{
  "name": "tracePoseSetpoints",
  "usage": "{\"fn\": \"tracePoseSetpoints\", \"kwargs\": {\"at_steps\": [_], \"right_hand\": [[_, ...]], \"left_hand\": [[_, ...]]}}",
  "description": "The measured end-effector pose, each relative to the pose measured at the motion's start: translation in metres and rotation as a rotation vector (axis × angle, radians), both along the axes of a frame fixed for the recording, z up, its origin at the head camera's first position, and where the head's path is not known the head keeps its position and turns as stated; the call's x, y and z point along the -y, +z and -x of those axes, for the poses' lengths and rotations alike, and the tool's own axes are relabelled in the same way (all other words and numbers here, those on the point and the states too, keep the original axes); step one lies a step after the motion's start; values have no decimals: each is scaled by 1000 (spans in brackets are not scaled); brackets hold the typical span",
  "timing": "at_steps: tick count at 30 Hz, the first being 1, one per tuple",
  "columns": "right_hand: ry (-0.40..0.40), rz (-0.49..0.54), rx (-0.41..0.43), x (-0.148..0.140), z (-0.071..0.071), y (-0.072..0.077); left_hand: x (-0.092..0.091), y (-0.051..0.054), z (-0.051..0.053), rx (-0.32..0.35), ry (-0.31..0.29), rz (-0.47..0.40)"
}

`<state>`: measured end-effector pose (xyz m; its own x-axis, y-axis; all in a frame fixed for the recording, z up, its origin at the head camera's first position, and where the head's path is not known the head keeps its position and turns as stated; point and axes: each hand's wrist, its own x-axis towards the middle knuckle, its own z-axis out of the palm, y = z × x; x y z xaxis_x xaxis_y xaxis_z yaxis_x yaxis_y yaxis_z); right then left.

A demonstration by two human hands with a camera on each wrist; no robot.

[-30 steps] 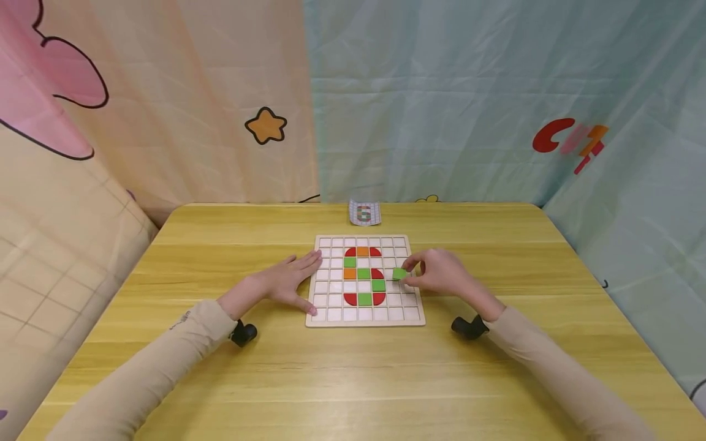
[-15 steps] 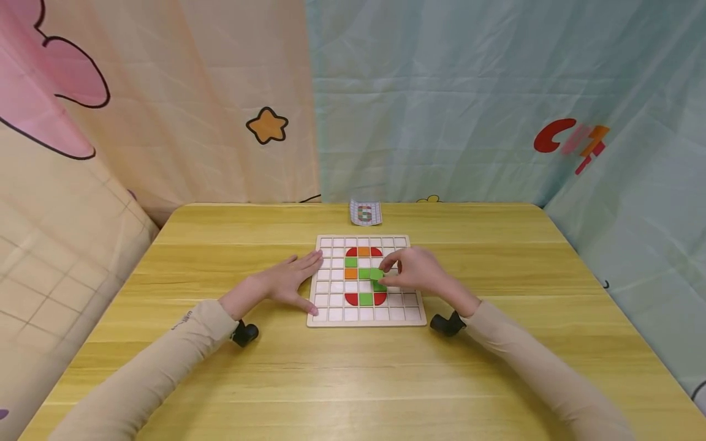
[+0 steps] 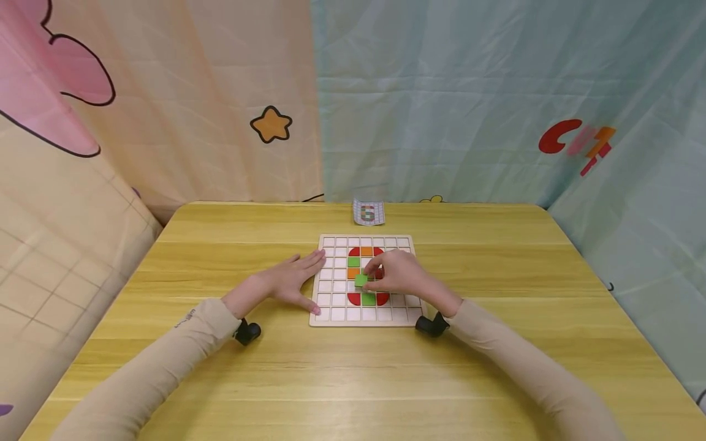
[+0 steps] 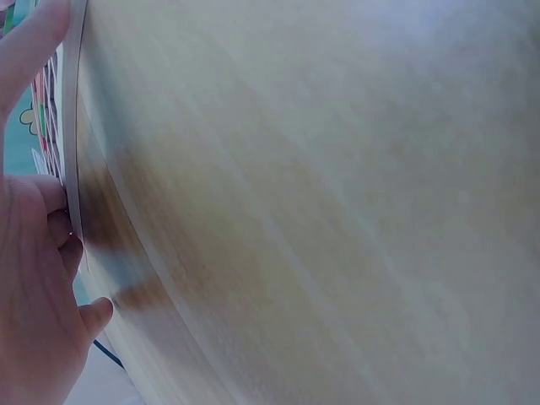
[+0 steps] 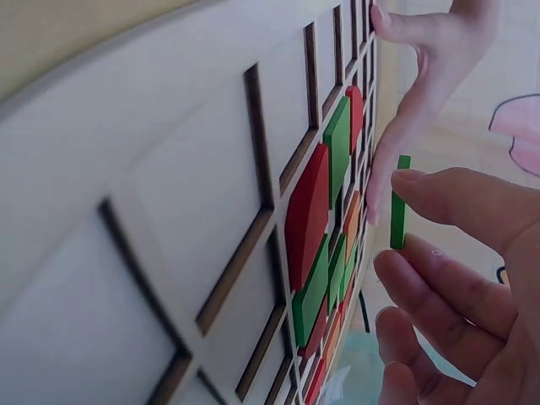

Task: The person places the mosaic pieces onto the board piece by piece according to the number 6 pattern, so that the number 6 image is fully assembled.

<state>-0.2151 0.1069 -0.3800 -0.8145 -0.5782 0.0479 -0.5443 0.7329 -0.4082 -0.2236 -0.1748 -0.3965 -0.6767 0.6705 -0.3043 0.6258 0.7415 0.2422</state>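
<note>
A white grid board (image 3: 336,313) with a pale wooden frame lies on the table, with red, orange and green tiles set in its squares. Between thumb and fingertips my right hand (image 3: 405,274) pinches a green square tile (image 3: 361,280), held just off the board over its middle-left part. The right wrist view shows that green tile (image 5: 399,202) edge-on, apart from the grid. My left hand (image 3: 289,283) rests with straight, spread fingers on the board's left edge. In the left wrist view, the left hand (image 4: 38,287) touches the board's rim (image 4: 72,110).
Behind the board, near the table's back edge, lies a small paper card (image 3: 368,212) printed with a coloured grid pattern. The wooden table (image 3: 342,373) stretches around the board. Printed curtains (image 3: 469,104) hang behind and at the sides.
My right hand has carried the green tile leftward, from the board's right side to over its middle-left part. The left hand stays on the board's left edge.
</note>
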Motion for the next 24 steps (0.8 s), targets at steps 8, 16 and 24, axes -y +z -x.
{"fn": "tracePoseSetpoints", "kwargs": {"at_steps": [8, 16, 24], "right_hand": [[8, -46, 26, 12, 1, 1], [-26, -93, 54, 19, 3, -2], [-33, -101, 68, 21, 4, -3]], "left_hand": [[1, 0, 0, -3, -1, -3], [1, -1, 0, 2, -2, -11], [0, 1, -1, -3, 3, -20]]}}
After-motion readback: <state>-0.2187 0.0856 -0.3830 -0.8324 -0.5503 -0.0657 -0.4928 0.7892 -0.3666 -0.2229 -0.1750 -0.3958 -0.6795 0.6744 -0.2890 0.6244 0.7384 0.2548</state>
